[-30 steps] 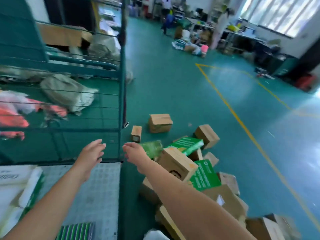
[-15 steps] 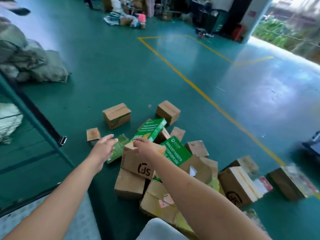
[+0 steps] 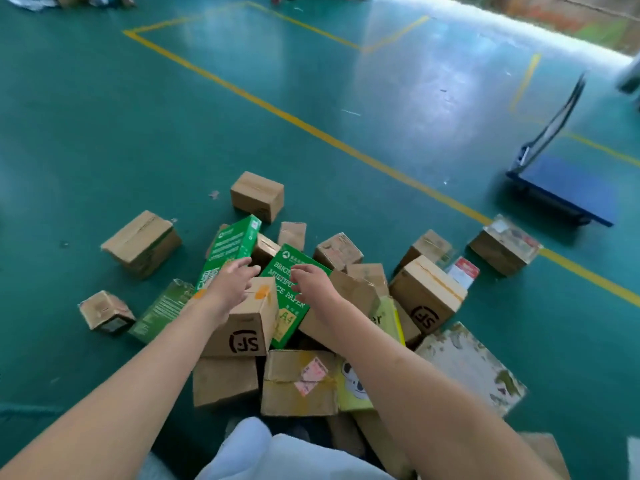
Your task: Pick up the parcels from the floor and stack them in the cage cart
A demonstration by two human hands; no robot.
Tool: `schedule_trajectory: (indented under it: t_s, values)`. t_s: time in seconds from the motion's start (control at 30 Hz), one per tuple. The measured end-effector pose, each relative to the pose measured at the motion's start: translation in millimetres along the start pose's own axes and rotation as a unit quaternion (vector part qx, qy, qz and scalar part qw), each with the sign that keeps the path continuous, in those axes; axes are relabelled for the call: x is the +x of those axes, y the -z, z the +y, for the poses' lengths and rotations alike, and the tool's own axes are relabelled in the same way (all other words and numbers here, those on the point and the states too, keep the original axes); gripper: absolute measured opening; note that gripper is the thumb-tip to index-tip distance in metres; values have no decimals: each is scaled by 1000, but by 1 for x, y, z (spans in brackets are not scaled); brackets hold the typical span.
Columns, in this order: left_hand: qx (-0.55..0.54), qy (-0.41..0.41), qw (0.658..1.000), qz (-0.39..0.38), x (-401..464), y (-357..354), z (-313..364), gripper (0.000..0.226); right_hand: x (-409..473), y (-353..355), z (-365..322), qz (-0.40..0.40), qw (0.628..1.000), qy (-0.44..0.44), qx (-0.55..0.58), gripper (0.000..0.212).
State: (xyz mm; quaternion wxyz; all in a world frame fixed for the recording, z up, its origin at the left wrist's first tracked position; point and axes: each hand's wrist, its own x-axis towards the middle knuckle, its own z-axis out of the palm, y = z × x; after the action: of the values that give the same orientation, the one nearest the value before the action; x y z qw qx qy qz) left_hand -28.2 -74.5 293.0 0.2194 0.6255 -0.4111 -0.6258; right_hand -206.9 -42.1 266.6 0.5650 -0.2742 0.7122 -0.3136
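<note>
Parcel (SF-marked) lies beneath both open grips.

Bright daylight from far right | white glare patch on glossy green floor | soft, short shadows under parcels | slight motion blur throughout | wide-angle bending at edges, yellow lines curved

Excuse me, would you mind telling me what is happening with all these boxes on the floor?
A person is reaching both bare hands into a pile of parcels on the green floor. The left hand and right hand hover open over a brown SF-marked box, neither gripping yet. No cage cart is in view.
</note>
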Motion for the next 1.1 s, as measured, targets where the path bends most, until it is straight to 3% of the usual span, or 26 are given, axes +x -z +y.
schedule_trajectory:
  t_s: [0.53, 0.73, 1.1]
  values:
    - [140, 42, 976, -161, 117, -48, 21, 50, 64, 26, 33, 144, 974, -100, 140, 29]
    - [187, 58, 963, -186, 163, -69, 7, 48, 91, 31, 55, 166, 962, -126, 177, 11]
    - [278, 96, 931, -218, 248, -171, -53, 52, 148, 98, 160, 195, 937, -195, 214, 26]
